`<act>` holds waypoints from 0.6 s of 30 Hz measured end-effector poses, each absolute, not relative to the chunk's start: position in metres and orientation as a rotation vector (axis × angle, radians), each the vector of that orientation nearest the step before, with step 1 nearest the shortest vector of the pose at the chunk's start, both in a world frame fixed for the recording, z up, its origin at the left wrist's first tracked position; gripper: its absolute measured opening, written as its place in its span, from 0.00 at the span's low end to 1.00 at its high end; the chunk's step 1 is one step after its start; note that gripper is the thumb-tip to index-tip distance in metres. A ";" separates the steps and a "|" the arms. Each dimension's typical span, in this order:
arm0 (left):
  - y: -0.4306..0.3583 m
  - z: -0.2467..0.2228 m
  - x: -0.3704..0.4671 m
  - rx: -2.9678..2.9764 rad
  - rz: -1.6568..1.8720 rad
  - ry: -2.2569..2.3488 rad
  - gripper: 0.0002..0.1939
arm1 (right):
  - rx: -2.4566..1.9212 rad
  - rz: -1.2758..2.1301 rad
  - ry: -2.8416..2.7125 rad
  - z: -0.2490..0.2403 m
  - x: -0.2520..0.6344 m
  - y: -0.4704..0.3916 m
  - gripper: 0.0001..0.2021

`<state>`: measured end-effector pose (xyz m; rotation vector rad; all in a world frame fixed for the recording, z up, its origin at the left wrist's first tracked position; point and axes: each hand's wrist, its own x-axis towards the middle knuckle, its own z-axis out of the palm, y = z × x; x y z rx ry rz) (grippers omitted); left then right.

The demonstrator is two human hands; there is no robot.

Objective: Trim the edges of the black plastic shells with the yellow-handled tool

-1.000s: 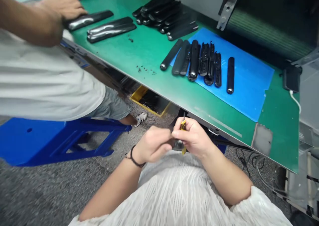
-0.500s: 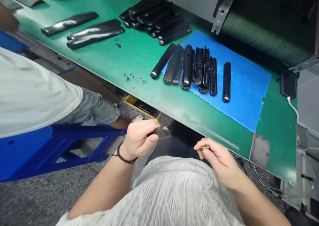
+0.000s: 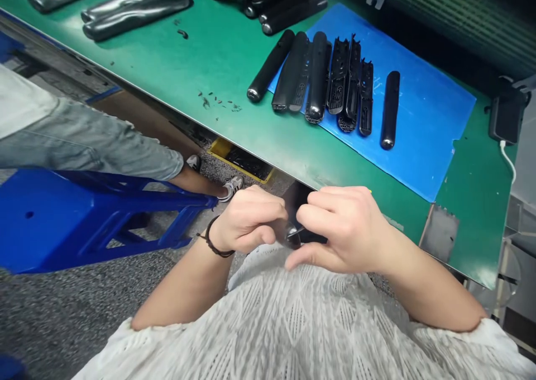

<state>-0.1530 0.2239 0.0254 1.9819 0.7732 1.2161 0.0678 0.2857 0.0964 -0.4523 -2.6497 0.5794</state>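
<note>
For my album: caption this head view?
Left hand holds a dark piece, right hand close, beside a green table.

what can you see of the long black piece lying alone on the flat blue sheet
The long, slim black piece looks like smooth plastic, with a rounded, glossy near end that catches the light. Its curved side faces up; the underside is hidden. It lies pointing away from the person, wholly on the flat blue sheet, the only thing seen touching it. A gap parts it from the row of black pieces to its left.
</note>
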 end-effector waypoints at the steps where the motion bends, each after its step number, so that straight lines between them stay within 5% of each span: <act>1: 0.222 0.026 -0.153 1.979 1.227 0.771 0.24 | -0.449 0.564 -2.646 0.097 0.066 0.284 0.29; 18: 0.199 0.027 -0.141 1.831 1.385 1.010 0.27 | -0.381 -0.161 -2.479 0.090 0.071 0.264 0.21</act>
